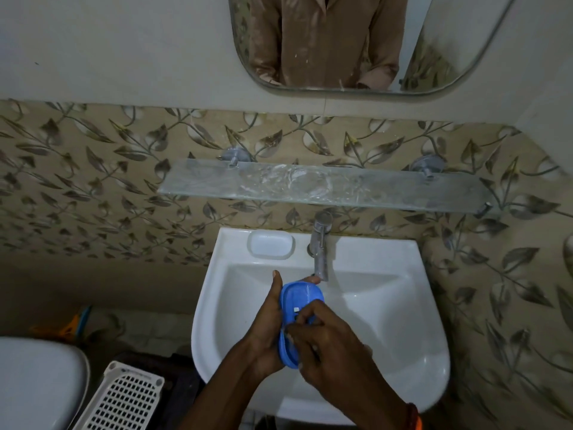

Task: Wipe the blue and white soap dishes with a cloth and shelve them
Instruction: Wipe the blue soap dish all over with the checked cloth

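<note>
The blue soap dish (299,301) is held tilted over the white sink (387,321), just below the tap. My left hand (269,324) grips its left edge, thumb pointing up. My right hand (328,346) rests on the dish's lower part, fingers curled against its inner face; no cloth shows in it. The white soap dish (270,244) lies flat on the sink's back rim, left of the tap. Above the sink, the glass shelf (322,186) on the wall carries nothing but smears.
A metal tap (321,246) stands at the sink's back centre, its spout close to the blue dish. A mirror (341,41) hangs above the shelf. A white toilet (37,383) and a white perforated basket (124,398) sit at lower left.
</note>
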Motion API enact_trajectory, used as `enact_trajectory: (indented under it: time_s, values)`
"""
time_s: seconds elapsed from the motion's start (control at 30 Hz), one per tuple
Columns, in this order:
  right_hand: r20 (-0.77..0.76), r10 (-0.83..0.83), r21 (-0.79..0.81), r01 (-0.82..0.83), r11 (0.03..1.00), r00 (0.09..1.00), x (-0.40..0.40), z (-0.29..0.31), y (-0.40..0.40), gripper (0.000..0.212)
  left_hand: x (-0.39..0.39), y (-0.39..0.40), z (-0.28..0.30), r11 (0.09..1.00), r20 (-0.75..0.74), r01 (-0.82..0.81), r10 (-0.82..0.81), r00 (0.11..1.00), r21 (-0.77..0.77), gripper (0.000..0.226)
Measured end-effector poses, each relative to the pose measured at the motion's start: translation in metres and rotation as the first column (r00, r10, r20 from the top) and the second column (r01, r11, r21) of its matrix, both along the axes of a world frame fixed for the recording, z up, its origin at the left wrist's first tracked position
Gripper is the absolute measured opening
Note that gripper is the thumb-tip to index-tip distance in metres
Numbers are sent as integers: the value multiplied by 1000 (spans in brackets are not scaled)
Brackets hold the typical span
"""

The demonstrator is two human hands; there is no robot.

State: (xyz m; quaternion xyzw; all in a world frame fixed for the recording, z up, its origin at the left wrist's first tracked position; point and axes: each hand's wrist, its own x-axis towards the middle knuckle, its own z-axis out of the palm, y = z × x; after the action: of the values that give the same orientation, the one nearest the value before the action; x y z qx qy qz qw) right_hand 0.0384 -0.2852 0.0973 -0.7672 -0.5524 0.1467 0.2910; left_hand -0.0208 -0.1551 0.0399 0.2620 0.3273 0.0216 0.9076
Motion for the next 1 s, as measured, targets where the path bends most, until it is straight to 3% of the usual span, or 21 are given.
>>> enact_trajectory:
  time_s: [0.2, 0.3, 0.37, 0.47, 0.63, 0.83, 0.93, 1.0]
  values:
    - [55, -381, 44, 379, 924, 923, 7, 7, 25, 18, -3, -8, 0, 1000, 31, -1, 1, 1000, -13, 76]
    - [73, -501, -17, 503, 864, 862, 2, 2, 24, 19, -3, -6, 2, 1000, 25, -7, 7, 1000, 12, 78]
    - [75, -471, 61, 468, 882, 879, 2, 1, 26, 18, -3, -9, 4, 1000, 4, -7, 7, 1000, 1, 80]
    - [-66, -351, 139, 357, 924, 934, -2, 3, 31, 13, -5, -8, 8, 1000, -6, 1, -1, 1000, -11, 80]
    - [-48, -168, 100, 172, 980, 985, -18, -8, 21, 14, -10, 13, 8, 998, 41, -65, 64, 997, 27, 80]
    - [5, -344, 133, 341, 931, 939, -3, 4, 43, 12, -14, 8, 5, 997, 59, -62, 60, 997, 45, 74]
    - [-39, -517, 74, 518, 852, 855, -5, 4, 44, 5, -10, 13, 13, 991, 44, -95, 91, 995, 97, 76]
    - [8, -517, 13, 517, 856, 856, -10, 2, 39, 6, -10, 12, 17, 987, 24, -116, 114, 993, 113, 78]
